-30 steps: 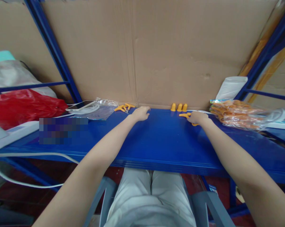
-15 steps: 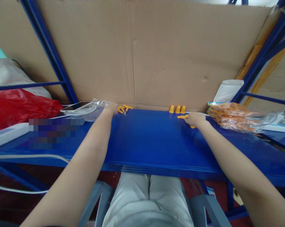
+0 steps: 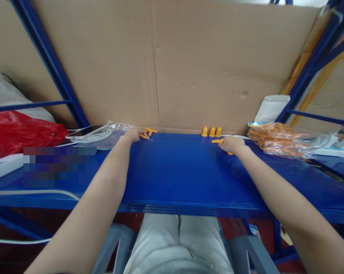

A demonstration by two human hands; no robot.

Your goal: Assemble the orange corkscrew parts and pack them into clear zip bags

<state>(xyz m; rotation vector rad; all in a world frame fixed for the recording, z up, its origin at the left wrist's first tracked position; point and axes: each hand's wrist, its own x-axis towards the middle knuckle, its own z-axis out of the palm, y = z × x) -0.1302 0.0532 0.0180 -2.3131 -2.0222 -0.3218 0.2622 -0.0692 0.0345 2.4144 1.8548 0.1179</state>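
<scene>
Along the back of the blue shelf, small orange T-shaped corkscrews (image 3: 150, 131) with thin metal spirals lie beside my left hand (image 3: 133, 134). That hand is closed at the pile's left edge, its fingers on an orange corkscrew (image 3: 144, 136); its fingertips are partly hidden. Farther right, my right hand (image 3: 232, 144) is closed over orange pieces. An orange handle (image 3: 217, 141) sticks out on its left, and another bit of orange shows beneath it. Three upright orange caps (image 3: 212, 132) stand in a row against the cardboard, just left of and behind my right hand.
A clear bag of orange pieces (image 3: 280, 139) lies at the right. White cables (image 3: 99, 135) and clear plastic lie left of my left hand, near a red bag (image 3: 20, 131). Cardboard (image 3: 189, 68) walls the back; blue posts (image 3: 49, 57) frame the shelf (image 3: 172, 171).
My left hand has shifted slightly, and the orange corkscrew beside its fingers now lies differently. My right hand stays closed in the same place. The whole view has moved a little.
</scene>
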